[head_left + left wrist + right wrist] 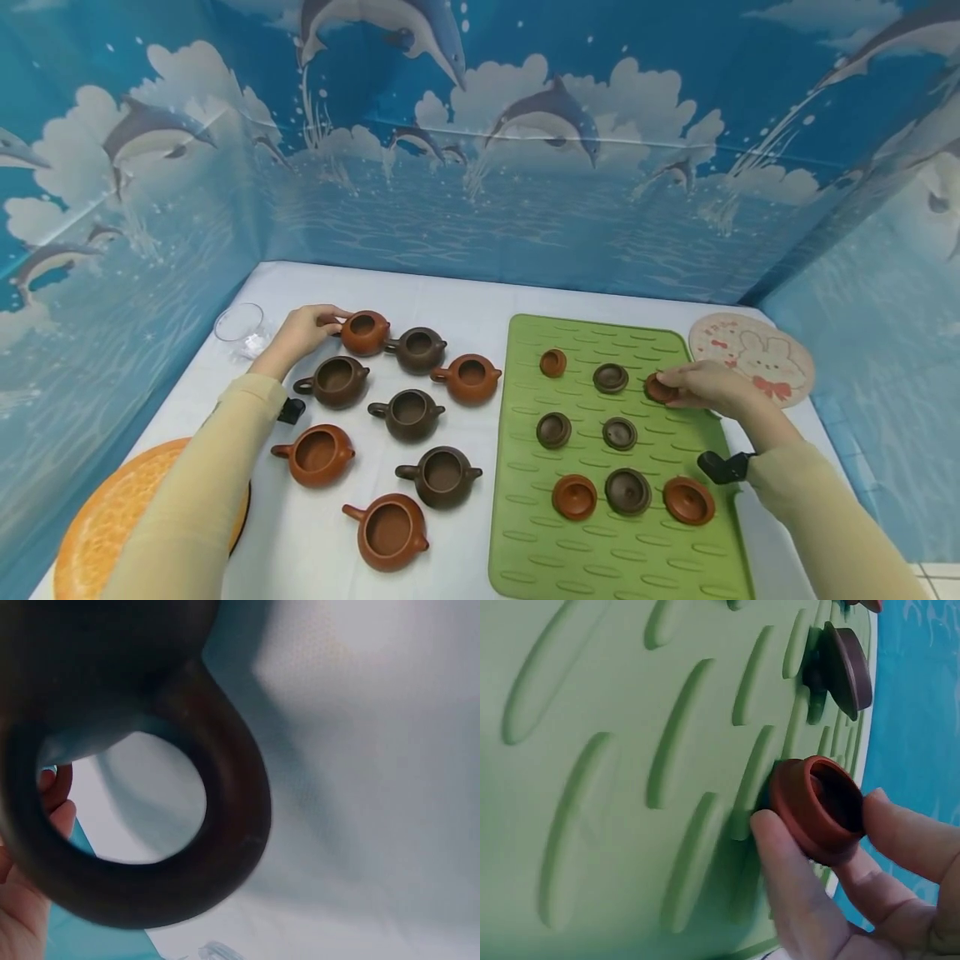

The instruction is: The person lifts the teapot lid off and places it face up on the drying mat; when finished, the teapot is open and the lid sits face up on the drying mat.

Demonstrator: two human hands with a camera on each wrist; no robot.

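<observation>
At the back left, my left hand (302,333) pinches the handle of a reddish-brown clay teapot (365,333), which has no lid on it. In the left wrist view, a dark teapot's looped handle (232,825) fills the foreground and partly hides the fingers (22,907). My right hand (708,385) holds a small reddish-brown teapot lid (660,387) between thumb and fingers, at the far right of a green mat (525,533). In the right wrist view this lid (810,806) is hollow side up, close over the ridged mat. A dark lid (847,671) lies beyond it.
Several lidless teapots, brown like this one (410,415) and reddish like this one (390,532), stand left of the mat. More lids (628,492) lie on it in rows. A clear glass (238,323), a rabbit-print round pad (757,354) and an orange round pad (105,517) flank them.
</observation>
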